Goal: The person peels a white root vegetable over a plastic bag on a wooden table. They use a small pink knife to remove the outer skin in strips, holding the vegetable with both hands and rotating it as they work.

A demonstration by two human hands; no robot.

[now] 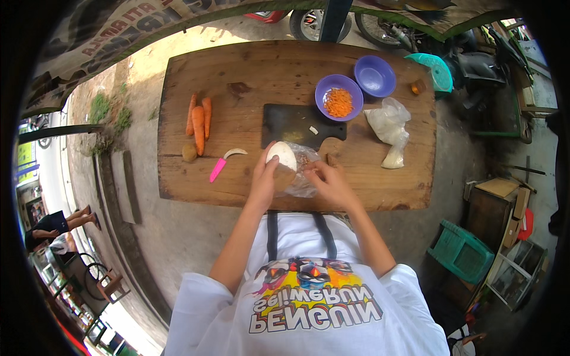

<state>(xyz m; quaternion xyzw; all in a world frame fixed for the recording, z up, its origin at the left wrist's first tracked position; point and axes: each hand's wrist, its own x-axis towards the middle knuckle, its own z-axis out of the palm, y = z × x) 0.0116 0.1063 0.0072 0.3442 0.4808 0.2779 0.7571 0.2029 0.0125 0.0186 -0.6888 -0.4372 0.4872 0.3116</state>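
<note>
My left hand (266,171) grips a half-peeled root vegetable (282,159), white at its top and brown below. Close to its right side, my right hand (324,176) has bent fingers over a clear plastic bag (304,186) with brown bits in it; whether it pinches anything is unclear. Beyond both hands lies a black cutting board (287,120) with a small white scrap (313,130) on it. A purple bowl (319,95) of shredded carrot overlaps the board's far right corner. Left of my hands lies a knife with a pink handle (217,170) and a curved pale blade.
Several carrots (198,124) and a round brown vegetable (189,152) lie on the wooden table (231,191) at left. An empty purple bowl (375,76), a knotted plastic bag (389,127) of white contents, a small amber container (418,86) and a turquoise basket (438,73) stand at right.
</note>
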